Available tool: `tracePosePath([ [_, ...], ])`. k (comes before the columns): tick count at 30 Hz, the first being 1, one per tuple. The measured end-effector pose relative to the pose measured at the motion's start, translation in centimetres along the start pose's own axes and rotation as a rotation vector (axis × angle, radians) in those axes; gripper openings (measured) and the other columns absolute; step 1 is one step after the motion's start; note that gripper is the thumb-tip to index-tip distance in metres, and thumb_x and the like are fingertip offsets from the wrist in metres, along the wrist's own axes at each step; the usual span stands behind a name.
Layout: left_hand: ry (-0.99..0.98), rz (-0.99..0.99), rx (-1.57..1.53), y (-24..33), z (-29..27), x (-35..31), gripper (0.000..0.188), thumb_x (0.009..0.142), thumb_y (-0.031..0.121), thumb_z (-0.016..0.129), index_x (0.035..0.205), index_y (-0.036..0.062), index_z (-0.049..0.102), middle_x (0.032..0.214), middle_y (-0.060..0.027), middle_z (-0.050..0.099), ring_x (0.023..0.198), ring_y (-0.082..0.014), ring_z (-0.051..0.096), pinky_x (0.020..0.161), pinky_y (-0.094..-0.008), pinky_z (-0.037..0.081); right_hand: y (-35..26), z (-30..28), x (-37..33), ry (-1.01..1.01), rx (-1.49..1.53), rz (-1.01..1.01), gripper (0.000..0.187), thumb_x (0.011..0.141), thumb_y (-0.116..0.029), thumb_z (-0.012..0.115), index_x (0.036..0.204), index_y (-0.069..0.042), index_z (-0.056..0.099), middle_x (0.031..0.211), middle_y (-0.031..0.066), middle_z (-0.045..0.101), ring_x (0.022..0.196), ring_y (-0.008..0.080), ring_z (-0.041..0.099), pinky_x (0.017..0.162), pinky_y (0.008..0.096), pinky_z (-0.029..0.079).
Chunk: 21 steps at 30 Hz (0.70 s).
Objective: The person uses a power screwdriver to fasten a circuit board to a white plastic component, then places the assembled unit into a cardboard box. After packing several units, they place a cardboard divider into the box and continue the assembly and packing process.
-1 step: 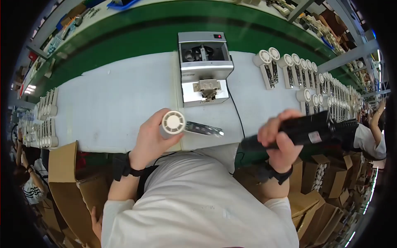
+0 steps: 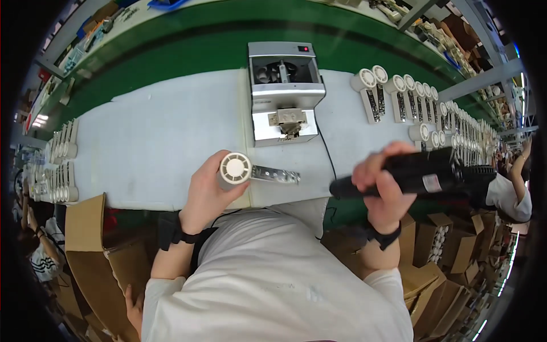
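My left hand [image 2: 206,185] is closed round a white handheld fan's round, vented head [image 2: 235,167]. The fan's handle [image 2: 276,174] points right over the table, its dark circuit board and some shiny wrapping exposed. Off to the right, my right hand [image 2: 387,185] grips a black handheld power tool [image 2: 430,171] with a thick body. Its narrower end points left toward the fan, with a gap between them. A pale label is stuck on the body. I cannot make out any bit at its end. Beyond my hands stands a silver screw feeder [image 2: 285,94] with a red-lit switch.
Several more white fans [image 2: 401,97] lie in rows at the right, and others [image 2: 65,151] at the far left. A black cable [image 2: 326,149] runs beside the feeder. Open cardboard boxes [image 2: 85,228] stand below the table edge. Other people [image 2: 507,196] are at both sides.
The fan in my left hand has turned slightly and shifted a little left. My right hand and the black tool have moved slightly left and up.
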<state>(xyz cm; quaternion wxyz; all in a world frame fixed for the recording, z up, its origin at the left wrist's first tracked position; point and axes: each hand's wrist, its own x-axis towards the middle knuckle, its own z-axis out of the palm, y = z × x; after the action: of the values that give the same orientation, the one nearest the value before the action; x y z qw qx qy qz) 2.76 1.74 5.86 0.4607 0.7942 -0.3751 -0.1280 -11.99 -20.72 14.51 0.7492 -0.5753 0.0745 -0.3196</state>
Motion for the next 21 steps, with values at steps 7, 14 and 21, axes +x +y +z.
tracePosePath([
  [7,0.176,-0.025,-0.012,-3.2,2.2,-0.9,0.056,0.069,0.010,0.079,0.116,0.0003,0.049,0.109,-0.0160,0.057,0.099,-0.0309,0.058,0.084,-0.0366,0.048,4.7,4.8,6.1,-0.017,-0.162,-0.275,0.027,0.084,-0.003,0.059,0.107,-0.001,0.045,0.068,0.0080,0.052,0.058,0.0176,0.050,0.059,0.0363,0.047],
  [14,0.192,0.048,-0.017,-4.0,2.7,-0.8,0.062,0.068,0.008,0.078,0.121,-0.0004,0.047,0.113,-0.0158,0.055,0.103,-0.0321,0.057,0.088,-0.0372,0.047,6.4,5.7,7.1,-0.077,-0.194,-0.281,0.024,0.083,0.002,0.055,0.105,0.000,0.045,0.069,0.0098,0.054,0.058,0.0186,0.051,0.061,0.0364,0.048],
  [21,0.195,0.055,-0.040,-4.6,2.8,-0.7,0.065,0.069,0.011,0.079,0.124,0.0002,0.045,0.116,-0.0186,0.055,0.103,-0.0366,0.055,0.087,-0.0409,0.048,5.2,4.9,5.4,-0.059,-0.240,-0.109,0.026,0.084,-0.004,0.057,0.108,-0.004,0.046,0.069,0.0068,0.050,0.058,0.0175,0.048,0.059,0.0358,0.046],
])
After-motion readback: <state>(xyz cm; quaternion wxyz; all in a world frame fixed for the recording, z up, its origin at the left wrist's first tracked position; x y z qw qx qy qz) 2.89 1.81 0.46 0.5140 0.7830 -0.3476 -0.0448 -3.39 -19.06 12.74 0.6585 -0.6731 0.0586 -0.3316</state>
